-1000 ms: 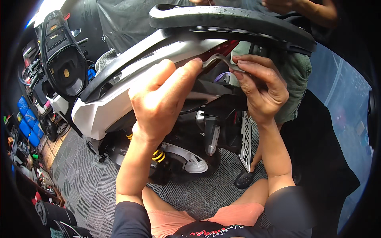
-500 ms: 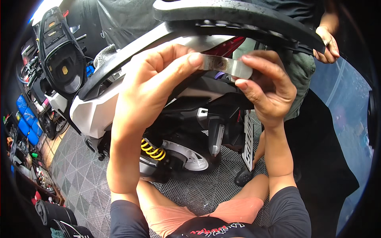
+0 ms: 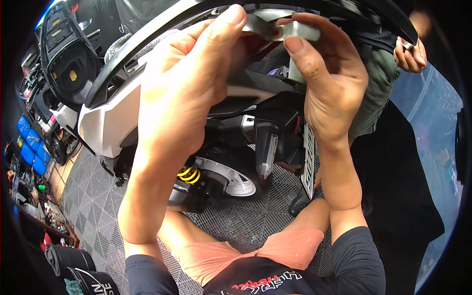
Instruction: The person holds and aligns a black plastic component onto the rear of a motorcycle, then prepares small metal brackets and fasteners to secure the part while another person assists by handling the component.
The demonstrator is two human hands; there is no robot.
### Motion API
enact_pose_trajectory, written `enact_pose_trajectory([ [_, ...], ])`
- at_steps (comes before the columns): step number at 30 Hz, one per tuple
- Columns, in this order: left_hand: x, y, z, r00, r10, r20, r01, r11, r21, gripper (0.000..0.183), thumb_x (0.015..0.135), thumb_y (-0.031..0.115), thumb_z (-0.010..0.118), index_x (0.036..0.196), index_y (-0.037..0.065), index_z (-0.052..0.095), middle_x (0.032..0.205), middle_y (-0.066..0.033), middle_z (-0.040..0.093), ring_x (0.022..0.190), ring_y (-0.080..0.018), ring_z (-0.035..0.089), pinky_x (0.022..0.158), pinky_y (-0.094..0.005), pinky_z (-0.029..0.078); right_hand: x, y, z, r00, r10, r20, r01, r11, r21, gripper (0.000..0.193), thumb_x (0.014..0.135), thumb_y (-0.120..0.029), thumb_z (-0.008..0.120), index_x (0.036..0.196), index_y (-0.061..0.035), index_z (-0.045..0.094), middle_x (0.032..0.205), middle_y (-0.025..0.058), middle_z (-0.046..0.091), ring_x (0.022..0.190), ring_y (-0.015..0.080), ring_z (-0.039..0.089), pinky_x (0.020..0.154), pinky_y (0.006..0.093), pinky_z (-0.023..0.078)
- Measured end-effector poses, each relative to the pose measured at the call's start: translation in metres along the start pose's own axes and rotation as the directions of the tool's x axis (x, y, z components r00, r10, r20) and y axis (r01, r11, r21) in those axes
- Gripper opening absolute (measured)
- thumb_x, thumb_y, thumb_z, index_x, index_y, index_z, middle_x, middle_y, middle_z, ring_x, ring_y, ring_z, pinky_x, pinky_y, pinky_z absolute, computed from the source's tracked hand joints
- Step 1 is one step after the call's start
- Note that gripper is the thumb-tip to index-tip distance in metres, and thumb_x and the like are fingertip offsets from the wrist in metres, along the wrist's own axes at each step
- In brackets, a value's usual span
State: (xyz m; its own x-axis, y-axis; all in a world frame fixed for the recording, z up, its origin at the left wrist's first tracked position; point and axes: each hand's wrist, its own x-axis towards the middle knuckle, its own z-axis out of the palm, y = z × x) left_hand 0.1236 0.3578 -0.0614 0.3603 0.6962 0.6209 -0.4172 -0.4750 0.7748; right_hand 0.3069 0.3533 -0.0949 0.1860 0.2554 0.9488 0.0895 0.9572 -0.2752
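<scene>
A white and black scooter (image 3: 105, 118) stands tail toward me, its seat raised at the upper left. My left hand (image 3: 187, 83) and my right hand (image 3: 329, 83) are both lifted to the tail, under the black rear grab rail (image 3: 373, 12). Between the fingertips of both hands is a small translucent grey strip (image 3: 282, 29), stretched from my left index finger to my right thumb and fingers. The tail light behind it is mostly hidden by my hands. Below hang the rear wheel (image 3: 228, 184) with a yellow spring (image 3: 189, 174) and a number plate (image 3: 308, 162).
Another person stands behind the scooter at the upper right, one hand (image 3: 410, 54) near the rail's end. Grey tiled floor mats (image 3: 93, 206) lie below. Blue containers (image 3: 30, 147) and cluttered shelves line the left edge. My knee in salmon shorts (image 3: 255, 255) is at the bottom.
Both hands have risen toward the top of the view and look closer. The strip has gone up with them to the rail's underside. The other person's hand has shifted right.
</scene>
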Motion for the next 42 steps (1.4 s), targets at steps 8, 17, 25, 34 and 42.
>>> enact_pose_trajectory([
  [8,-0.012,-0.014,0.007,0.998,0.046,-0.042,-0.043,0.997,0.063,0.036,0.107,0.023,0.056,0.133,-0.001,0.062,0.065,0.0116,0.028,0.052,0.0005,0.025,0.047,-0.0196,0.023,0.013,0.006,0.010,0.977,0.206,-0.059,-0.199,0.973,0.114,0.022,0.096,-0.010,0.074,0.114,0.0028,0.073,0.103,0.0069,0.076,0.088,0.0112,0.069,0.082,0.0249,0.053],
  [17,-0.014,-0.015,0.015,0.999,0.027,-0.047,-0.033,0.993,-0.113,0.036,0.104,0.022,0.061,0.132,-0.001,0.061,0.065,0.0115,0.029,0.052,0.0000,0.025,0.047,-0.0201,0.024,0.020,-0.011,0.028,0.970,0.222,-0.099,-0.210,0.971,0.114,0.020,0.093,-0.009,0.077,0.109,0.0023,0.074,0.103,0.0058,0.076,0.088,0.0105,0.068,0.082,0.0244,0.052],
  [25,-0.001,-0.023,0.010,1.000,0.023,0.009,-0.020,0.971,-0.240,0.035,0.103,0.023,0.063,0.129,0.000,0.062,0.065,0.0109,0.030,0.052,-0.0007,0.026,0.048,-0.0207,0.024,0.024,0.015,0.024,0.986,0.116,-0.123,-0.101,0.987,0.128,0.021,0.091,-0.010,0.079,0.109,0.0011,0.074,0.104,0.0046,0.075,0.089,0.0110,0.066,0.084,0.0262,0.050],
  [34,-0.006,-0.020,0.020,1.000,0.024,0.008,-0.023,0.991,-0.130,0.026,0.103,0.020,0.062,0.120,0.002,0.065,0.065,0.0101,0.032,0.052,-0.0014,0.027,0.048,-0.0206,0.024,0.022,0.006,0.025,0.978,0.145,-0.149,-0.129,0.985,0.114,0.023,0.090,-0.014,0.081,0.107,-0.0003,0.074,0.101,0.0047,0.075,0.085,0.0103,0.066,0.079,0.0257,0.050],
  [42,-0.002,-0.032,0.015,0.995,-0.096,0.002,0.087,0.885,-0.457,0.010,0.106,0.015,0.056,0.102,0.007,0.062,0.065,0.0090,0.030,0.052,-0.0024,0.025,0.047,-0.0217,0.023,0.021,-0.002,0.019,0.969,0.209,-0.131,-0.210,0.978,0.002,0.018,0.092,-0.012,0.078,0.104,0.0008,0.076,0.092,0.0034,0.076,0.079,0.0093,0.066,0.072,0.0247,0.052],
])
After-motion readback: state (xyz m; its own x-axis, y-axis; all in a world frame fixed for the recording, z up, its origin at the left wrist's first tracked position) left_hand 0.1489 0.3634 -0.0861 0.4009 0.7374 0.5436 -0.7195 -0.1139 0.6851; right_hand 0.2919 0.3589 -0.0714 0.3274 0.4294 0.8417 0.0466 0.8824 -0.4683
